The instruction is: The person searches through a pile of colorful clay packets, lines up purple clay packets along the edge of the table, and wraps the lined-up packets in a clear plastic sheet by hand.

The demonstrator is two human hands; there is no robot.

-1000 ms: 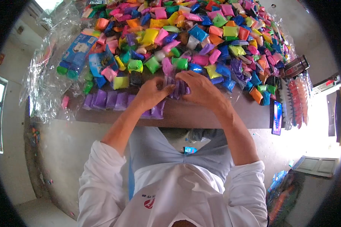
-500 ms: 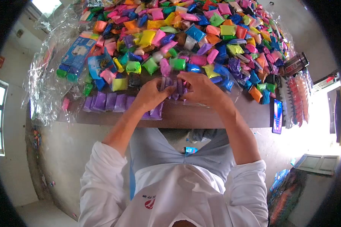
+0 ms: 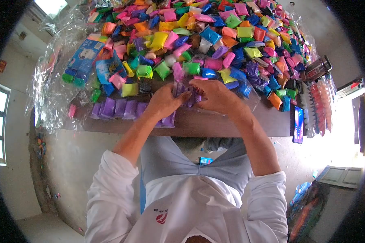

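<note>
Purple packets [image 3: 186, 95] in clear wrapping are between my two hands, near the table's front edge. My left hand [image 3: 166, 100] grips them from the left with thumb and fingers. My right hand [image 3: 215, 94] closes on their right side, fingers curled. A row of purple packets [image 3: 119, 108] lies on the table to the left, partly hidden behind my left forearm. A pink packet [image 3: 178, 71] lies just beyond my fingertips. Clear film [image 3: 251, 98] spreads beside my right hand.
A large heap of coloured packets [image 3: 211, 36] covers the back of the brown table [image 3: 215, 126]. Crumpled clear plastic [image 3: 48, 93] and a blue printed pack [image 3: 85, 54] lie left. A phone [image 3: 298, 124], a dark can [image 3: 317, 69] and strips of red packets [image 3: 320, 105] are right.
Both hands stay in almost the same place around the purple packets, with small finger shifts. The view has moved slightly.
</note>
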